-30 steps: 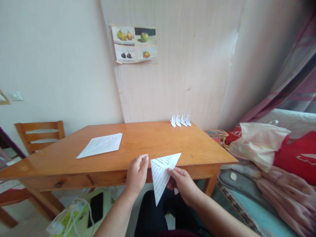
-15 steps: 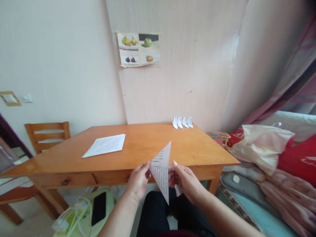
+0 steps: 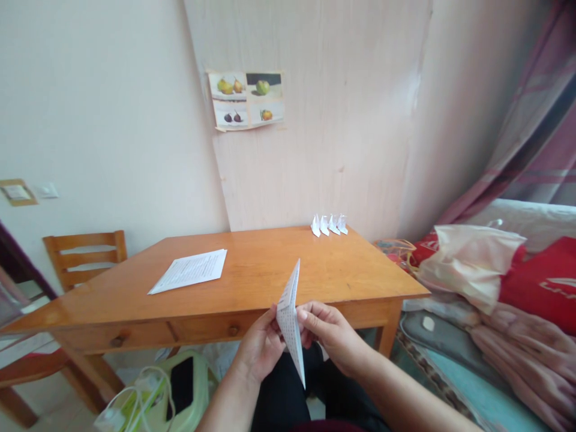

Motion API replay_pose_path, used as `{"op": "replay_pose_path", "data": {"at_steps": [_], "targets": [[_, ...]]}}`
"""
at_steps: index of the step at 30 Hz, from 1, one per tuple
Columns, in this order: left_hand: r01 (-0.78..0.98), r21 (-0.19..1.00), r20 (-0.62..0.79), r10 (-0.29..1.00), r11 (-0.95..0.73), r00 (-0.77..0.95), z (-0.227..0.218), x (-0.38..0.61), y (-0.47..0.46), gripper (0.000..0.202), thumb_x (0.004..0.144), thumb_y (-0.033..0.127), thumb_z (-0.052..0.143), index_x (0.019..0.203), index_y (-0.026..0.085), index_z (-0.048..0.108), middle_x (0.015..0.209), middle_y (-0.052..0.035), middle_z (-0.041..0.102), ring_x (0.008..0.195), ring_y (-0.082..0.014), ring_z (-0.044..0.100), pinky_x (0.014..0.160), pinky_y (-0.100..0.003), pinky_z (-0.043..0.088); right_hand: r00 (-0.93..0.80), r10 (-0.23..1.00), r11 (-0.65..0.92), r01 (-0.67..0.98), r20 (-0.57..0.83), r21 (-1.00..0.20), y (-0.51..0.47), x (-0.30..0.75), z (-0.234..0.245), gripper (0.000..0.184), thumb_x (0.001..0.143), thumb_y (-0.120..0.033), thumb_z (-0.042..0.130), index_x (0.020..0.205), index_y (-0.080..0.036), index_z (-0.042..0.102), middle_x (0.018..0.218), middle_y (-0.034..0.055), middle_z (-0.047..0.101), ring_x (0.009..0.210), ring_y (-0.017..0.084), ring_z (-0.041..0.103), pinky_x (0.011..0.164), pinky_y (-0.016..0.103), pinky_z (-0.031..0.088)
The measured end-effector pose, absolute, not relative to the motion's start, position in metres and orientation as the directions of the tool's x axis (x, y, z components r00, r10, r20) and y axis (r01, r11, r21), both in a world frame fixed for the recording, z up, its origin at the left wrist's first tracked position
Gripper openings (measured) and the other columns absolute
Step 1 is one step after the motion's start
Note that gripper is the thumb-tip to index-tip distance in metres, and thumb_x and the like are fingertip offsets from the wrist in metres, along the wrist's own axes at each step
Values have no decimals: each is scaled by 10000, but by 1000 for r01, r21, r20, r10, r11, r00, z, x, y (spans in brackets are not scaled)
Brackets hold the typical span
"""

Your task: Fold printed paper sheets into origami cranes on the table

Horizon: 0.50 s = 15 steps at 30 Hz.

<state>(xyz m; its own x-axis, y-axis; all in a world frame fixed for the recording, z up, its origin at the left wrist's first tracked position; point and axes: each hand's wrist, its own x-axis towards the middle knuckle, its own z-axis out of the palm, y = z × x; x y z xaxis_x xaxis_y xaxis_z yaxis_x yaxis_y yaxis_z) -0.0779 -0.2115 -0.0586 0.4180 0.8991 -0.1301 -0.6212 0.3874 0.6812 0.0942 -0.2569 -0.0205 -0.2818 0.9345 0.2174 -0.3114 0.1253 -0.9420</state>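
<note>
A folded sheet of printed paper (image 3: pixel 291 327) is held upright above my lap, in front of the table's near edge. It is folded to a triangle and seen nearly edge-on, with its point up. My left hand (image 3: pixel 263 343) grips its left side, the fingers partly behind the paper. On the right edge, my right hand (image 3: pixel 328 327) pinches it between thumb and fingers. At the table's far right edge stand several small folded white paper shapes (image 3: pixel 329 225) in a row. A stack of printed sheets (image 3: pixel 191 270) lies on the table's left part.
The wooden table (image 3: pixel 256 252) has drawers under its front edge. Below it at the left, a green stool (image 3: pixel 202 378) bears a black phone (image 3: pixel 182 381) and white cables (image 3: pixel 146 390). A wooden chair (image 3: pixel 85 255) stands left. Bags and a pink cloth (image 3: pixel 526 354) lie at right.
The folded paper has turned from showing its broad printed face to nearly edge-on, its layers slightly parted. My hands have come closer together, and the view has tilted slightly upward.
</note>
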Motion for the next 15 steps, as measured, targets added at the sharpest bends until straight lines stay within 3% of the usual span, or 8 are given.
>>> {"op": "replay_pose_path", "data": {"at_steps": [5,15], "targets": [[-642,663,-95,894,385,439,-58,-74,-214,228,892,352,675,909,126,697,769,-55,687,714,-178,635,715,-306,504,-292,933,127,-281,210,-951,-259,93,-15,353,852,-514,707,883,-163,679,682,4,619,587,104,528,580,237,403],[-610,695,-105,892,381,439,-51,-72,-223,225,848,361,707,932,154,681,783,-58,692,789,-230,672,713,-339,539,-295,939,83,-302,176,-950,-263,92,-13,336,823,-494,740,884,-170,670,651,-8,617,556,95,513,538,217,374]]}}
